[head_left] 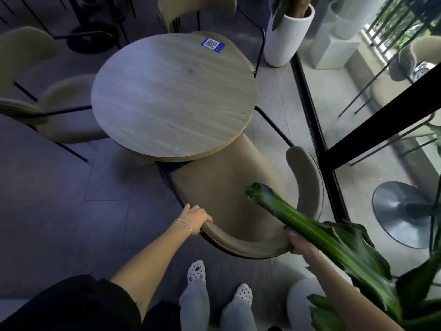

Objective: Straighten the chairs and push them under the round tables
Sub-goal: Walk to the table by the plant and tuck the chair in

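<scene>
A round wooden table with a blue QR sticker stands in the middle. In front of me is a beige chair with a curved backrest, its seat front tucked under the table's near edge. My left hand grips the left end of the backrest. My right hand grips the backrest's right side, partly hidden by a green leaf. A second beige chair stands at the table's left, angled. A third chair sits at the far side, its seat under the table.
A white planter stands at the far right of the table. A glass wall with a black frame runs along the right. A potted plant's green leaves hang over my right arm. My feet in white clogs are below.
</scene>
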`<state>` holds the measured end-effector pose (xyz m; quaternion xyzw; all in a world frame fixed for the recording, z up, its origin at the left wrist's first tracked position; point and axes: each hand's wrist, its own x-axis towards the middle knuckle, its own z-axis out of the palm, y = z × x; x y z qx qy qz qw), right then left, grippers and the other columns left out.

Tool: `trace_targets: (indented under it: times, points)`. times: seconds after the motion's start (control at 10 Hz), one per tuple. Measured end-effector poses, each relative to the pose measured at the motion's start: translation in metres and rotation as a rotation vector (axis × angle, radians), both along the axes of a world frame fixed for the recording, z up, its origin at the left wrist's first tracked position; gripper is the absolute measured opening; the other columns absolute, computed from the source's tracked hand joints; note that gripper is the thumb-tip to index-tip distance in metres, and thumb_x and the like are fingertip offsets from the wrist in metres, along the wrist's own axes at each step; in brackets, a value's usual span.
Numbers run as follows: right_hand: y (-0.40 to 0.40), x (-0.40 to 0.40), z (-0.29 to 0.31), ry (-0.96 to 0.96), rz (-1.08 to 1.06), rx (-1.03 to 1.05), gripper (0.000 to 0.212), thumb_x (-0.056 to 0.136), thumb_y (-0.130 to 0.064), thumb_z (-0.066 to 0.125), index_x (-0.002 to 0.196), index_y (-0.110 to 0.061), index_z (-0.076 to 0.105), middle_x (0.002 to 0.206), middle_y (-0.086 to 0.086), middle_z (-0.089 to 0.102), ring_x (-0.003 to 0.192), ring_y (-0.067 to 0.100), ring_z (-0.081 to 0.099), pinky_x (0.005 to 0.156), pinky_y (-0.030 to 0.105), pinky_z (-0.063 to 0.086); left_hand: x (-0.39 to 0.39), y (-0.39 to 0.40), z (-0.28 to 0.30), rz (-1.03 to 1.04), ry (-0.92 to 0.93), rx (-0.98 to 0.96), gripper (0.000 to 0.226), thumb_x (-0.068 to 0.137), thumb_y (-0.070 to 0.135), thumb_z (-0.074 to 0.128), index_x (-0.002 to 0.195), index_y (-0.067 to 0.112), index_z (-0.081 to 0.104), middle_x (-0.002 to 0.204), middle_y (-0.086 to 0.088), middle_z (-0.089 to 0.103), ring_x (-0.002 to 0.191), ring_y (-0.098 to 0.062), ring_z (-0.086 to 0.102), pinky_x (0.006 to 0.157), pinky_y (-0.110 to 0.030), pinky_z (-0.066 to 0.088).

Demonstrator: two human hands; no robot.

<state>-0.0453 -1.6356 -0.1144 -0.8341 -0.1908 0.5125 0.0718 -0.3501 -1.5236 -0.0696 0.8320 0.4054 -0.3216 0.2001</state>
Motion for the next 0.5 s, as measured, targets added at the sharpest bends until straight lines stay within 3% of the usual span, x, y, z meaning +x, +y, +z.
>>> trace_targets:
  times: [0.1, 0.2, 0.3, 0.5]
  points:
    - [0.011, -0.006, 0.004, -0.009, 0.050, -0.021, 0.041, 0.097, -0.020, 0.042, 0.130, 0.002, 0.050, 0.135, 0.023, 0.053, 0.123, 0.035, 0.053, 0.101, 0.039, 0.047, -0.010, 0.004, -0.001, 0.028, 0.010, 0.008, 0.058, 0.090, 0.003, 0.048, 0.141, 0.030, 0.040, 0.140, -0.004, 0.048, 0.133, -0.024, 0.037, 0.106, -0.043, 0.030]
    - [0.028, -0.026, 0.047, -0.056, 0.138, -0.085, 0.041, 0.096, -0.013, 0.039, 0.132, 0.005, 0.047, 0.137, 0.025, 0.050, 0.126, 0.038, 0.049, 0.103, 0.043, 0.043, -0.012, 0.004, 0.002, 0.064, 0.004, -0.022, 0.059, 0.090, 0.004, 0.048, 0.142, 0.028, 0.038, 0.143, -0.004, 0.044, 0.135, -0.024, 0.033, 0.105, -0.043, 0.033]
    - [0.035, -0.034, 0.061, -0.103, 0.180, -0.097, 0.042, 0.096, -0.012, 0.038, 0.134, 0.006, 0.045, 0.141, 0.022, 0.047, 0.131, 0.035, 0.044, 0.107, 0.038, 0.037, -0.010, 0.003, 0.008, 0.130, -0.012, -0.085, 0.060, 0.089, 0.006, 0.049, 0.144, 0.025, 0.037, 0.144, -0.005, 0.041, 0.138, -0.025, 0.029, 0.106, -0.045, 0.033]
    - [0.058, -0.067, 0.095, -0.187, 0.343, 0.047, 0.047, 0.099, -0.020, 0.038, 0.138, 0.006, 0.038, 0.145, 0.022, 0.043, 0.134, 0.033, 0.040, 0.110, 0.035, 0.034, -0.011, -0.001, 0.024, 0.440, -0.165, -0.166, 0.056, 0.090, 0.009, 0.043, 0.144, 0.023, 0.038, 0.149, -0.007, 0.037, 0.138, -0.026, 0.033, 0.113, -0.043, 0.033]
